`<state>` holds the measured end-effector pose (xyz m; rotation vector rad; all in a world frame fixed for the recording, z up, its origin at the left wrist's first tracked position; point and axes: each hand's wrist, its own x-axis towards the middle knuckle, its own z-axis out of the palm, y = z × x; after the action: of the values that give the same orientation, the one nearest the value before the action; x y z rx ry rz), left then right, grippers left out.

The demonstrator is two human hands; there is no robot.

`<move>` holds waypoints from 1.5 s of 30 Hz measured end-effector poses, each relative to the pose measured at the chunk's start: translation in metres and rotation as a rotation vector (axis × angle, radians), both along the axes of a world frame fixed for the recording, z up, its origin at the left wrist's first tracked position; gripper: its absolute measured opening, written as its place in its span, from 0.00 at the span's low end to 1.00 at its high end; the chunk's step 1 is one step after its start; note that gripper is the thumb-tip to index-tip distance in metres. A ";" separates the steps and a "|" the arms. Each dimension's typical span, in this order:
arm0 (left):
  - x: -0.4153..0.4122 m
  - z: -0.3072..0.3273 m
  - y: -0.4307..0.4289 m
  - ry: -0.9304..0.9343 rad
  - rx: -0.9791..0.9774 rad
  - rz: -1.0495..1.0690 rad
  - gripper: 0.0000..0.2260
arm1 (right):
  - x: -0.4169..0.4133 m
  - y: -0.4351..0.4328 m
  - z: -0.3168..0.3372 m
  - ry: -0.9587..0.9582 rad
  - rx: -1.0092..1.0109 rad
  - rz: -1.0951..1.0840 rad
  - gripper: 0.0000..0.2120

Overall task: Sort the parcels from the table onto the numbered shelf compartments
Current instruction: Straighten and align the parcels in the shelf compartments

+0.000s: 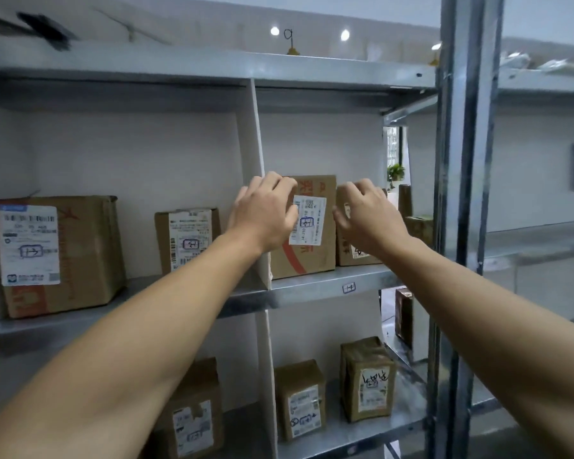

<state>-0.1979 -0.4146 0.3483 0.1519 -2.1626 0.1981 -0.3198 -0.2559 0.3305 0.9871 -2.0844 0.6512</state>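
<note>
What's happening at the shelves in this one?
A person is reaching with both arms into the upper right compartment of the shelf. The left hand holds the upper left corner of an upright parcel that stands on the shelf board just right of the divider. The right hand is open beside the parcel's right edge, in front of a second box; whether it touches either is unclear. More boxes sit in the neighbouring compartments.

brown cardboard parcel [312, 256], red stripe, white label [307, 220]; grey metal shelf [312, 283]; white divider [256, 180].
</note>
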 end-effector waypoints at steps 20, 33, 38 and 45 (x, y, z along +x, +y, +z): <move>-0.067 0.045 -0.003 -0.080 -0.114 0.239 0.19 | -0.099 -0.065 0.029 -0.066 -0.088 0.387 0.21; -0.072 0.047 -0.008 -0.216 -0.155 0.371 0.14 | -0.109 -0.057 0.031 -0.032 -0.060 0.439 0.20; -0.072 0.046 -0.008 -0.216 -0.151 0.373 0.14 | -0.110 -0.059 0.028 -0.030 -0.068 0.425 0.20; -0.071 0.044 -0.008 -0.201 -0.175 0.363 0.14 | -0.108 -0.059 0.024 -0.019 -0.076 0.407 0.21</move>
<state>-0.2685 -0.4230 0.3921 0.4405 -2.2887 0.6324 -0.4276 -0.3149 0.3545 1.3803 -1.8706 0.9379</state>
